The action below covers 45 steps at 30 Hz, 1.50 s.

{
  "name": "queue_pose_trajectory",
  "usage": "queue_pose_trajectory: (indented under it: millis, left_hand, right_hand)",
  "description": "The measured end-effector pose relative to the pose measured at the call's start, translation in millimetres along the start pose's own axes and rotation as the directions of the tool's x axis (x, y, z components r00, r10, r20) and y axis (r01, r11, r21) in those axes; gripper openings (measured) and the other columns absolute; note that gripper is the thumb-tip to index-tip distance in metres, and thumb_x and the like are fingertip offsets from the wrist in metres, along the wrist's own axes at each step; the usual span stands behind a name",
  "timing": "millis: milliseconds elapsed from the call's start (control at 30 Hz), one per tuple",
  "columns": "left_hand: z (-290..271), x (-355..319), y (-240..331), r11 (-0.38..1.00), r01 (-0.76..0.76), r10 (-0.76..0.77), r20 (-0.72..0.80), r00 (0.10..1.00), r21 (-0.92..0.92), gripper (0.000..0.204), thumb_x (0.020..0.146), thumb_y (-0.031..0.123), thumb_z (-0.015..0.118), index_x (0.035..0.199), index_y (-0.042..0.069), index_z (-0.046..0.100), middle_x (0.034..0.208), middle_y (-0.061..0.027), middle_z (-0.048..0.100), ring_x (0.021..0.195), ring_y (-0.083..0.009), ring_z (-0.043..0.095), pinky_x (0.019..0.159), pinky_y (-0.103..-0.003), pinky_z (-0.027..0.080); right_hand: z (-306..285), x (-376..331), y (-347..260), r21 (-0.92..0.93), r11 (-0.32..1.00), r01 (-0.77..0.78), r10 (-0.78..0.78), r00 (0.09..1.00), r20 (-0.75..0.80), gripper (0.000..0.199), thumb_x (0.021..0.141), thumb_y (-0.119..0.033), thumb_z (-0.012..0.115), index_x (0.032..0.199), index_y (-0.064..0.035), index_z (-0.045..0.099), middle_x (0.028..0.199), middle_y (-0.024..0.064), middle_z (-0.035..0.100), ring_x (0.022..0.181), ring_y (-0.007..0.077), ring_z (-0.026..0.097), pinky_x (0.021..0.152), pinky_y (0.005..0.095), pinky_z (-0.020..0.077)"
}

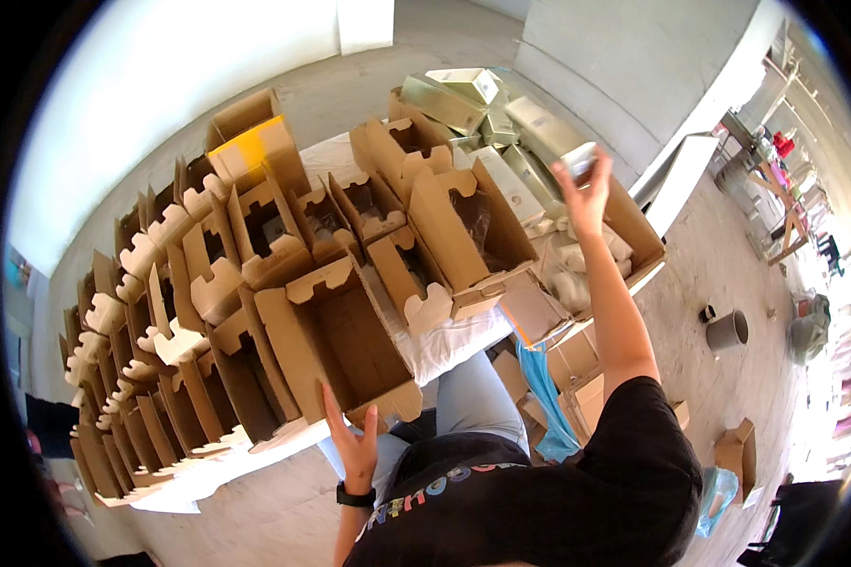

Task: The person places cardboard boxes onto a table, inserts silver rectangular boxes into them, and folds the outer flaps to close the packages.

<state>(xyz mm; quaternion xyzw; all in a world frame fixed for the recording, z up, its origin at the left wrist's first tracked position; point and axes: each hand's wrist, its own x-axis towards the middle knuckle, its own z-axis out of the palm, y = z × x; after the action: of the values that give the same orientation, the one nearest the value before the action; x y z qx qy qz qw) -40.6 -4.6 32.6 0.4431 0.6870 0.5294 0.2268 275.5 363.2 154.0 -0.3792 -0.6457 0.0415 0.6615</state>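
Observation:
My left hand [354, 452], a dark band on its wrist, has thumb and fingers apart. Its fingertips rest against the near edge of an open brown cardboard box [345, 331], which looks hollow inside. At the far right, my right hand [586, 194] reaches over a large carton and grips the near end of a pale silver-green box [579, 159] between thumb and fingers. Several more such boxes, one of them a long pale box [512, 181], lie heaped in that carton [633, 231]. Near my right forearm are white wrapped bundles [569, 274].
Rows of open cardboard boxes [170, 321] cover the table on the left, some holding dark or clear-wrapped things. A taller box with yellow tape [255, 151] stands at the back. Cartons [577, 364] sit below on the right. A grey bucket [726, 331] stands on the floor [690, 378].

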Motion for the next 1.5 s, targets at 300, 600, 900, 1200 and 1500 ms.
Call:
queue_pose_trajectory:
  millis: [300,600,900,1200,1500]
  left_hand:
    - [-0.3,-0.8,1.5,1.0,0.006,-0.006,0.004,1.0,0.016,0.079,0.085,0.015,0.067,0.147,-0.002,0.022,0.152,-0.0224,0.026,0.141,-0.0348,0.024,0.115,-0.041,0.019]
    - [-0.4,-2.8,4.2,0.999,0.033,-0.033,0.006,0.999,-0.003,0.078,0.085,0.015,0.065,0.148,-0.001,0.021,0.153,-0.0214,0.025,0.141,-0.0357,0.024,0.113,-0.044,0.021]
    - [0.0,-2.7,2.4,1.0,0.031,-0.031,0.009,0.999,0.003,0.078,0.087,0.017,0.066,0.148,-0.001,0.022,0.152,-0.0226,0.026,0.14,-0.0367,0.026,0.111,-0.045,0.025]
    - [-2.8,-2.4,-6.7,0.999,-0.031,0.031,-0.007,0.999,0.038,0.078,0.085,0.017,0.069,0.145,-0.005,0.025,0.148,-0.0248,0.032,0.138,-0.0357,0.031,0.112,-0.04,0.026]
    - [-1.3,0.0,-1.7,0.967,-0.136,0.148,-0.039,0.988,0.217,0.079,0.085,0.016,0.07,0.148,0.001,0.024,0.141,-0.022,0.042,0.116,-0.0294,0.054,0.094,-0.036,0.045]
  right_hand:
    - [-14.8,-35.6,35.0,-0.398,0.911,0.11,0.165,0.786,0.596,0.063,0.066,0.0,0.067,0.126,-0.0161,0.054,0.15,0.0134,0.03,0.132,0.0359,0.038,0.107,0.0444,0.0335]
    - [14.0,-30.1,13.5,-0.644,0.758,0.106,0.31,0.81,0.498,0.07,0.081,-0.033,0.069,0.14,-0.0109,0.039,0.15,0.0227,0.028,0.139,0.0397,0.027,0.111,0.0461,0.0281]
    - [22.3,-29.8,24.5,-0.644,0.765,0.006,0.449,0.712,0.54,0.081,0.075,-0.048,0.071,0.139,-0.0102,0.04,0.147,0.0223,0.033,0.129,0.0384,0.042,0.102,0.0452,0.0411]
    - [-8.5,4.0,10.1,0.078,0.88,-0.469,0.473,0.88,-0.041,0.05,0.09,-0.039,0.06,0.119,0.002,0.058,0.103,0.0085,0.062,0.091,0.0188,0.057,0.083,0.0377,0.0454]
    - [-41.3,3.3,-179.9,0.317,0.938,-0.138,0.021,0.939,0.344,0.064,0.09,-0.05,0.046,0.123,0.0034,0.056,0.118,0.0178,0.059,0.105,0.0286,0.059,0.09,0.0397,0.048]
